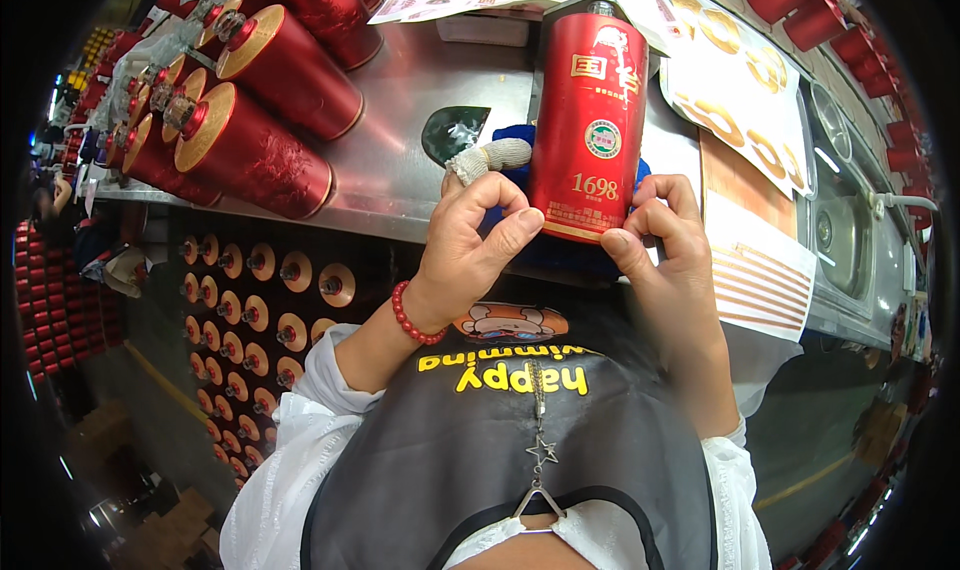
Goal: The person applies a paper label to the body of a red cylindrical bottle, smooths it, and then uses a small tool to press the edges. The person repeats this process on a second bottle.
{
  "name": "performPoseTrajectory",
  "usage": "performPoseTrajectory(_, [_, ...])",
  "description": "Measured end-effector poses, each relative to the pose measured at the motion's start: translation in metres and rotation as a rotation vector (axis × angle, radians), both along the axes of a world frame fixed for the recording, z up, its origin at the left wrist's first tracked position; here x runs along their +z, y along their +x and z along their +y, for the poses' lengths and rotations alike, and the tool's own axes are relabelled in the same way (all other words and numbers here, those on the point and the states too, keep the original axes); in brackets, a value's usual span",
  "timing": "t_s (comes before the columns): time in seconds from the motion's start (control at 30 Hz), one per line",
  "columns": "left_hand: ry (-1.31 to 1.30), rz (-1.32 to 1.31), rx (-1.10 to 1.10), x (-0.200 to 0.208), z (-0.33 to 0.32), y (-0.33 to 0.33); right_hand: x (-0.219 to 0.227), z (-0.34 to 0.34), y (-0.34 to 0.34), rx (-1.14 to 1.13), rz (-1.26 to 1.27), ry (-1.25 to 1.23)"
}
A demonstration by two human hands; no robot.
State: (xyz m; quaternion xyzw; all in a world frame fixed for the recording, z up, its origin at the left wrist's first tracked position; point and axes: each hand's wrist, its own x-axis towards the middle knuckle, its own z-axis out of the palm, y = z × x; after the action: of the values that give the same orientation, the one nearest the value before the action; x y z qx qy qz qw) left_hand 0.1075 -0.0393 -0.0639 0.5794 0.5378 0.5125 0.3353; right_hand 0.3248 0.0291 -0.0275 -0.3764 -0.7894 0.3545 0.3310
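Observation:
A red bottle (588, 110) with gold print and a round green-and-white sticker (602, 139) lies on a blue cloth (513, 175), its base toward me. At its lower left side is my left hand (475, 232), the thumb pressed against the bottle and a finger in a grey knit cover reaching along its side. My right hand (668, 238) is closed at the lower right edge, thumb by the base rim and fingers curled. Whether a small piece is pinched there is hidden. Beside my left fingers lies a dark green, rounded patch (455, 133) on the metal table.
Several red bottles with gold shoulders (262, 150) lie at the left of the metal table (400, 70). Sheets of gold stickers (735, 80) and a sheet of gold strips (765, 280) are at the right, near a sink (842, 235). More bottles (255, 310) stand below on the left.

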Motion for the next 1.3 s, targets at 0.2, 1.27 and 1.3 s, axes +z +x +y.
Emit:
performPoseTrajectory(0.2, [-0.013,-0.018,-0.001,-0.003,-0.001,-0.001,0.0,0.0,-0.001,0.001,-0.008,0.004])
performPoseTrajectory(1.27, [-0.04,-0.132,-0.007,-0.014,-0.002,-0.007,-0.001,0.003,0.001,0.043,-0.057,-0.041])
performPoseTrajectory(1.3, [-0.036,-0.126,-0.005,-0.014,-0.001,-0.007,0.0,0.004,0.001,0.044,-0.059,-0.041])
